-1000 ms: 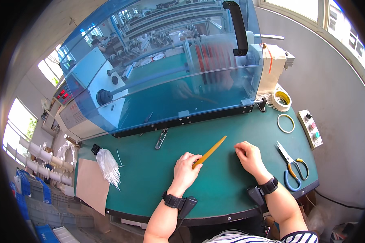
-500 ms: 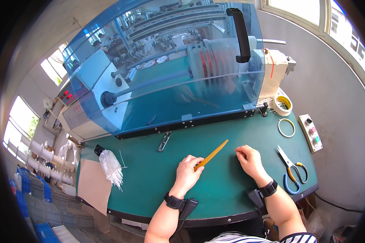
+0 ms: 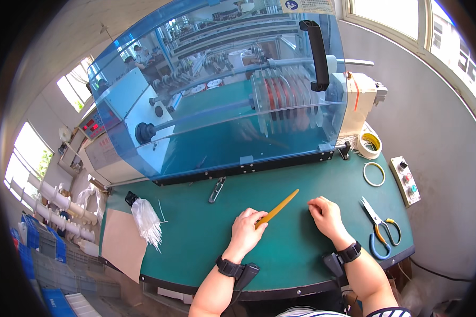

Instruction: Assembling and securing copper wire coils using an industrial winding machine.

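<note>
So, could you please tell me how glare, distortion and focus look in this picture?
All in the head view: upper-right window blown out to white, faint reflections on the blue cover, front edge of the table bowed, yellow strip fairly sharp.

At lower center, two hands [image 3: 246, 232] are showing, with two wristbands [image 3: 229, 267] and one yellow tool [image 3: 278, 208]. At right, one pair of scissors [image 3: 376, 217], one control box [image 3: 405, 181] with three controls [image 3: 408, 178], and one loose ring [image 3: 364, 174] are lying. At left, one bag [image 3: 144, 214] and one brown sheet [image 3: 122, 244] are resting.
</note>
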### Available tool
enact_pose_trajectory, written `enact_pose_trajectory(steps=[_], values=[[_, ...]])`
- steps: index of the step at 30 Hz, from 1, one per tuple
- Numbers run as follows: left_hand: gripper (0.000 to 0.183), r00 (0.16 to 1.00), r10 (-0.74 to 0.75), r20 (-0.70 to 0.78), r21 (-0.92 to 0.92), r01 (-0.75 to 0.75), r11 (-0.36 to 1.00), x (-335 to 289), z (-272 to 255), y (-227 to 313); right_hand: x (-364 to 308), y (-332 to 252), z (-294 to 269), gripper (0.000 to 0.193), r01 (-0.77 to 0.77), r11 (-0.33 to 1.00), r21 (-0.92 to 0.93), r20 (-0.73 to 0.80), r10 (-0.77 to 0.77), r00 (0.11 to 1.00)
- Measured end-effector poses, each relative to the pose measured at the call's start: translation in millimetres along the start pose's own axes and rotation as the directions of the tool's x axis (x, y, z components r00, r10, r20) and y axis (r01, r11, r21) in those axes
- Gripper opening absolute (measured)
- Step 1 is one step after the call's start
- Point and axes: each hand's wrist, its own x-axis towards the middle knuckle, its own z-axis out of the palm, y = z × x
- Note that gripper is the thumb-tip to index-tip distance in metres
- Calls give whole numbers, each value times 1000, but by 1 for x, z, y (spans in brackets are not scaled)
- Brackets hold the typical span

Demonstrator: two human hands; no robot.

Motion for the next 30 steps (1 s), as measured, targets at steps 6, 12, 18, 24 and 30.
enact_pose_trajectory(steps=[6, 12, 18, 24, 30], values=[[39, 1000, -6, 10, 4, 6, 1000, 4, 2, -1, 4, 1, -3, 11, -3, 1000, -7, -4, 3, 1000], [47, 998, -67, 22, 18, 66, 998, -2, -6, -1, 0, 7, 8, 12, 15, 999, 51, -23, -13, 1000], [21, 998, 56, -6, 29, -56, 998, -3, 5, -10, -1, 20, 9, 11, -15, 993, 116, 5, 14, 1000], [22, 998, 58, -5, 49, -58, 997, -6, 4, -11, 1, 15, 8, 11, 4, 992, 130, 7, -5, 1000], [23, 999, 28, 23, 32, -29, 999, -4, 4, -10, 3, 15, 7, 10, 13, 993, 113, 13, -15, 1000]])
